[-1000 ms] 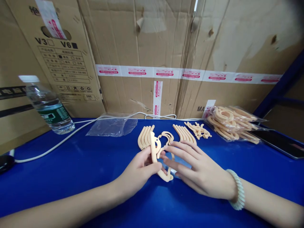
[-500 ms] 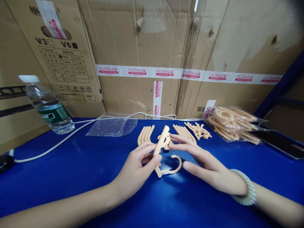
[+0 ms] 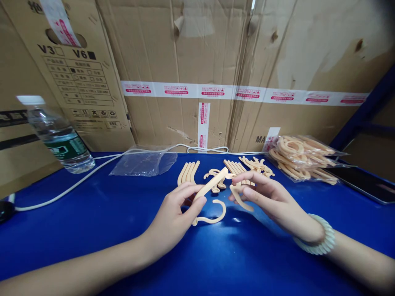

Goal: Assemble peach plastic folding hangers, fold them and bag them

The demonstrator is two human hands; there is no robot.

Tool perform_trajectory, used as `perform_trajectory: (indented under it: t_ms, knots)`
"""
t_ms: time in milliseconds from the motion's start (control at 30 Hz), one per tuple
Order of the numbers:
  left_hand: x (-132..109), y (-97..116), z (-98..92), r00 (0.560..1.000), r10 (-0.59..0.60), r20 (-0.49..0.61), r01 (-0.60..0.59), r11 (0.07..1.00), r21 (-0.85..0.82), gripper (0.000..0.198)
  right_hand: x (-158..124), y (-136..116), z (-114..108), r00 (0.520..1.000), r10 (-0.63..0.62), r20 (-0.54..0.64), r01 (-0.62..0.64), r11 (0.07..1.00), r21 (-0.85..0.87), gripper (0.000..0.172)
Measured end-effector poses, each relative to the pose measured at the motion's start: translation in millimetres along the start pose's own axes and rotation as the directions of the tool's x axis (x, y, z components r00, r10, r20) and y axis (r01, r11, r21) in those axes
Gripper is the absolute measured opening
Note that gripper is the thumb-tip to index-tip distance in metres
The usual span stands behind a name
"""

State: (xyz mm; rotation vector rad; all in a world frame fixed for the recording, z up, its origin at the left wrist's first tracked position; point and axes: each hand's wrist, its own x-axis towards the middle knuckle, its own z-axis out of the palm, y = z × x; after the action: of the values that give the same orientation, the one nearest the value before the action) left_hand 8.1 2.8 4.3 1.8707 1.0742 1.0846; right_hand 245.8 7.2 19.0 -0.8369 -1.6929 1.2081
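My left hand (image 3: pixel 173 218) grips a beige folding clothes hanger by its arm (image 3: pixel 212 183), which tilts up to the right. From the arm's lower end a hook (image 3: pixel 224 211) curls out to the right, over the blue tabletop. The fingers of my right hand (image 3: pixel 274 201) are closed on a curved hanger piece (image 3: pixel 242 200) near the arm's upper end. Whether that piece is joined to the arm cannot be made out. Several small hanger parts (image 3: pixel 212 174) lie just behind, partly hidden by the held hanger.
Loose hanger arms lie in a left row (image 3: pixel 188 172) and a right row (image 3: pixel 234 167), with small parts (image 3: pixel 256 165) beside them. Bagged hangers (image 3: pixel 302 158) sit near a dark phone (image 3: pixel 367 185). Leftward are a plastic bag (image 3: pixel 142 162), water bottle (image 3: pixel 61 139) and white cable (image 3: pixel 61 200). Cardboard (image 3: pixel 179 53) stands behind.
My right hand has closed on the curved piece, which has swung out to the right and down. The held arm has tilted farther right, and the hook has shifted left.
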Motion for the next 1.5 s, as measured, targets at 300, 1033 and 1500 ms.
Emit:
perform_trajectory:
  t_ms: [300, 1033, 1500]
  knots:
    - [1.7, -11.0, -2.5, 0.976, 0.206, 0.068, -0.216, 0.948, 0.232, 0.028, -0.4, 8.2, 7.5, 0.966, 0.252, 0.063, -0.255, 0.965, 0.052, 0.041]
    - [-6.2, -10.8, -2.4, 0.713, 0.479, 0.512, -0.652, 0.184, 0.736, 0.016, -11.5, 7.9, 22.7, 0.832, 0.481, 0.276, -0.492, 0.870, -0.031, 0.040]
    - [-10.3, -4.5, -2.1, 0.658, 0.521, 0.543, -0.685, 0.116, 0.719, 0.027, -24.3, 1.3, 31.4, 0.954, 0.258, 0.154, -0.189, 0.914, -0.359, 0.039]
